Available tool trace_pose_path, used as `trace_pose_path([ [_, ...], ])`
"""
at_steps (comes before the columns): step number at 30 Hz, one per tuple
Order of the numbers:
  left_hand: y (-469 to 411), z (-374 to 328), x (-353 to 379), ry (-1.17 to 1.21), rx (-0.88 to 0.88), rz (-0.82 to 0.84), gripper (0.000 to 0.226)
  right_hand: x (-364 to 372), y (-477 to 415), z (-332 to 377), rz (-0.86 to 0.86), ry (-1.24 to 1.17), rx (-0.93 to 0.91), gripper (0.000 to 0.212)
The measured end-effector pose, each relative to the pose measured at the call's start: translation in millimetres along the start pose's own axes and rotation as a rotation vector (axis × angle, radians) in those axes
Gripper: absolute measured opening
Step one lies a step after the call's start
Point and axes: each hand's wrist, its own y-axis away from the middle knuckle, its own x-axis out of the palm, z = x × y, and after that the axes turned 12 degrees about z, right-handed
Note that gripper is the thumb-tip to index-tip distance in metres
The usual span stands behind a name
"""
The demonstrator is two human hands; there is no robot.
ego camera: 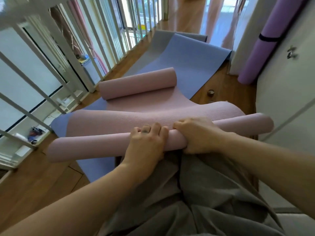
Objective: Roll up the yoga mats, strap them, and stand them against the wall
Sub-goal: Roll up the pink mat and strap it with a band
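Observation:
A pink yoga mat [129, 114] lies across the floor in front of me, curled into a roll at its near end [88, 147] and into a second roll at its far end [138, 83]. My left hand [146, 142] and my right hand [196, 135] grip the near roll side by side at its middle. Under the pink mat lies a blue mat [192, 65], and a grey mat [162, 43] lies under that one. A purple rolled mat [265, 40] with a dark strap stands against the wall at the right.
A white railing [71, 53] runs along the left, with a drop beyond it. A white wall [286, 99] closes the right side. A small round object [211, 93] sits on the wooden floor [225, 89] beside the mats. My grey trousers [204, 193] fill the foreground.

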Motion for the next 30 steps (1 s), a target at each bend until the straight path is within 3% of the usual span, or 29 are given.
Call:
trace_pose_path([
  [2, -6, 2, 1, 0.016, -0.006, -0.030, 0.056, -17, -6, -5, 0.190, -0.090, 0.002, 0.047],
  [4, -14, 8, -6, 0.081, -0.017, 0.029, 0.060, -22, -9, -5, 0.229, -0.104, 0.012, 0.046],
  [5, -18, 11, -8, 0.132, -0.008, 0.058, 0.061, -18, -8, -4, 0.153, -0.078, 0.038, 0.045],
  [8, -26, 18, -12, 0.235, 0.035, 0.160, 0.058, 20, -1, 6, -0.332, 0.142, 0.085, 0.039],
  [10, -29, 21, -14, 0.233, 0.051, 0.194, 0.055, 39, 0, 7, -0.506, 0.183, 0.087, 0.038],
  [18, -5, 14, -14, 0.104, 0.059, -0.069, 0.066, -9, 2, 7, -0.166, 0.074, 0.036, 0.041],
  [23, 24, 20, -56, 0.111, 0.078, -0.144, 0.066, -53, 41, 24, -0.125, 0.121, -0.004, 0.039],
  [28, 45, -4, -17, 0.095, 0.121, 0.052, 0.069, 2, 51, 45, -0.046, 0.048, -0.020, 0.041],
  [30, 45, -9, -1, 0.069, 0.123, 0.033, 0.067, 21, 46, 46, -0.047, 0.045, -0.004, 0.041],
])
